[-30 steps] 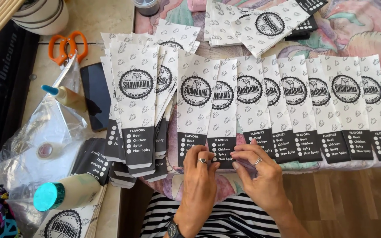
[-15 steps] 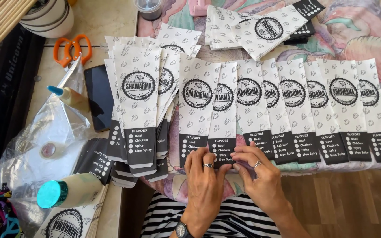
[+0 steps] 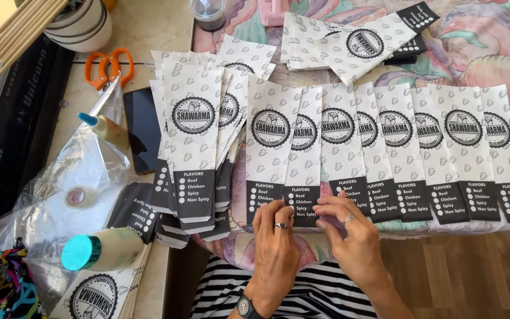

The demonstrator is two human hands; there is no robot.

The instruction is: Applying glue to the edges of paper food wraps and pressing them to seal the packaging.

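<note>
Here, seen from above, a person works at a row of printed white paper sleeves with black lower ends, laid overlapping like roof tiles along the near edge of a bed covered in a flowered cloth (image 3: 491,47). The left hand (image 3: 275,236) and the right hand (image 3: 349,236) meet at the black bottom edge of the second sleeve (image 3: 303,171) from the left end of the row; the fingertips of both press on that flap, pinching or flattening it, thumbs tucked close, neither hand lifted clear. The step in hand appears to be folding or pressing down the bottom flap of each sleeve in turn; the next move would call for keeping the flap square and shifting along the row. The row counts nine sleeves. A fanned pile of sleeves (image 3: 193,130) lies at the left edge, its number too layered to tell, and another loose heap (image 3: 349,44) near the far edge. One pair of orange scissors (image 3: 108,65), one dark phone (image 3: 143,127) and two glue bottles lie on the side table
</note>
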